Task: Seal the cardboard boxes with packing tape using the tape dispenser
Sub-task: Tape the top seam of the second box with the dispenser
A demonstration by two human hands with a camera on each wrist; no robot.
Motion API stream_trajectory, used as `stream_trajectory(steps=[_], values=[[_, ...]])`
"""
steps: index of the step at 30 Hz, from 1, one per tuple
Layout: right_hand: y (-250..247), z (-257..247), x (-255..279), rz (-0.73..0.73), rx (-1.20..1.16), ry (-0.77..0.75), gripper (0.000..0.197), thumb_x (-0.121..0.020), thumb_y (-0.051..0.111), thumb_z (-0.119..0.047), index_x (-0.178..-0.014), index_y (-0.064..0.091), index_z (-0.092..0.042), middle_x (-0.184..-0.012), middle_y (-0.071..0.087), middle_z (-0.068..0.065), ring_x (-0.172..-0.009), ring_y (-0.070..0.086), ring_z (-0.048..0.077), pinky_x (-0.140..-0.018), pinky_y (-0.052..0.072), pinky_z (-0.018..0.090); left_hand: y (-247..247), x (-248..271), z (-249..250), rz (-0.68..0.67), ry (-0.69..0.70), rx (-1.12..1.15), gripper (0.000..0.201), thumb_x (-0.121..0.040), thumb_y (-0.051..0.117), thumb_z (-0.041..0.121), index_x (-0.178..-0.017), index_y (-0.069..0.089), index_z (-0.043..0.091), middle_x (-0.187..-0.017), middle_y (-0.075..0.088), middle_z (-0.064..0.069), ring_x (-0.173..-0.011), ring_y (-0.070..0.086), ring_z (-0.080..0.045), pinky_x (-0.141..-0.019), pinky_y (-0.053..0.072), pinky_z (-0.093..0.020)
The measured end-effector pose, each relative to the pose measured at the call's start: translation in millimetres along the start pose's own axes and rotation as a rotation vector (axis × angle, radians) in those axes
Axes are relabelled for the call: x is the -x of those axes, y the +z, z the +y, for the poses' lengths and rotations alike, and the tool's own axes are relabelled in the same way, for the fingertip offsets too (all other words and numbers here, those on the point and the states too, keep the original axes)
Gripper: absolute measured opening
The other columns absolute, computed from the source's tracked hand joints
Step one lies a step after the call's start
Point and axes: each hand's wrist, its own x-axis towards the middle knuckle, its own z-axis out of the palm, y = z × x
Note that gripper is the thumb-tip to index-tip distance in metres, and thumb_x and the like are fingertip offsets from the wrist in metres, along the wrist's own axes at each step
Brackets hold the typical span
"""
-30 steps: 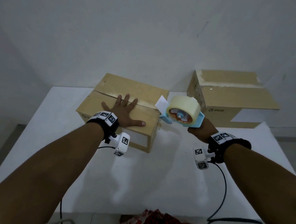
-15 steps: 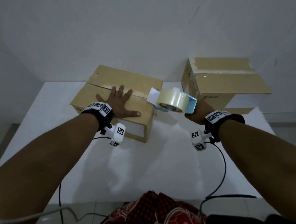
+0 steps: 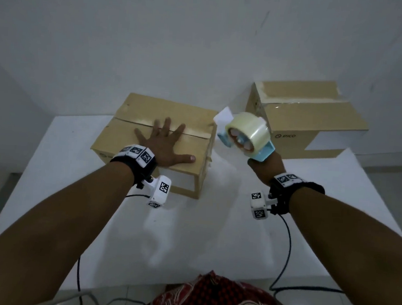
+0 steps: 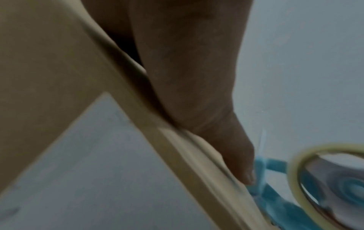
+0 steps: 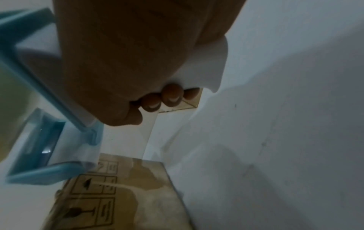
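Since 0.5 s ago the tape dispenser [image 3: 246,137] sits tilted w/ its roll face more toward the camera, just off the near box's right end; left hand unchanged. Right hand [image 3: 265,167] fingers [image 5: 171,96] wrap the handle; left hand [image 3: 166,145] lies flat, fingers spread, on the near box [image 3: 148,144] at table [image 3: 213,236] centre. Seam [image 3: 196,135] runs left-right, starting beside the dispenser, so right hand is nearer. Plain brown, flaps shut, no tape visible. Far box [image 3: 312,117] back right looks taped.

Lower centre: bare table [image 3: 203,236] is lying open.
Upper left: box [image 3: 193,175] is blocking.
Upper right: second box [image 3: 316,127] is blocking.
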Motion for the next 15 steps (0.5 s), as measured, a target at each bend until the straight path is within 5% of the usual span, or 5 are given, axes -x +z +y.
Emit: stream_trajectory(steps=[4,7,10,13,15], values=[[20,-20,-5,0.070,-0.450,0.132,0.018,-0.072,0.068,-0.025,-0.070,0.049,-0.023,-0.064,0.055,0.005,-0.058,0.053,0.024,-0.057,0.047,0.035,-5,-3,44,0.058,0.167,0.016,0.089,-0.072,0.028,0.092,-0.147,-0.004,0.056,-0.161,-0.023,0.007,-0.148,-0.019,-0.025,-0.104,-0.004,-0.078],[27,-42,-7,0.072,-0.676,0.192,0.018,-0.079,0.064,-0.006,-0.073,0.048,-0.007,-0.061,0.046,0.015,-0.050,0.044,0.022,-0.045,0.038,0.030,-11,-10,62,-0.018,0.240,-0.019,0.074,-0.081,0.035,0.082,-0.147,0.015,0.055,-0.161,-0.021,0.011,-0.149,-0.012,-0.029,-0.103,0.008,-0.080],[31,-46,-5,0.077,-0.774,0.207,0.016,-0.079,0.062,-0.001,-0.071,0.049,-0.005,-0.061,0.045,0.016,-0.049,0.042,0.023,-0.045,0.037,0.031,-9,-15,67,-0.023,0.246,-0.160,0.064,-0.085,0.036,0.076,-0.141,0.032,0.047,-0.163,-0.009,0.011,-0.149,-0.004,-0.031,-0.100,0.020,-0.079],[35,-38,-1,0.088,-0.845,0.269,0.013,-0.078,0.063,-0.003,-0.072,0.052,-0.004,-0.060,0.046,0.016,-0.044,0.042,0.023,-0.045,0.038,0.030,-10,-14,65,-0.015,0.262,-0.132,0.053,-0.092,0.035,0.067,-0.140,0.034,0.046,-0.164,-0.008,0.009,-0.149,-0.005,-0.030,-0.100,0.018,-0.079],[34,-33,0,0.075,-0.935,0.303,0.011,-0.079,0.063,-0.002,-0.075,0.054,-0.003,-0.060,0.045,0.015,-0.042,0.040,0.021,-0.046,0.037,0.030,-10,-15,56,-0.006,0.272,-0.081,0.054,-0.095,0.029,0.064,-0.147,0.020,0.051,-0.163,-0.011,0.009,-0.150,-0.009,-0.027,-0.102,0.008,-0.080]])
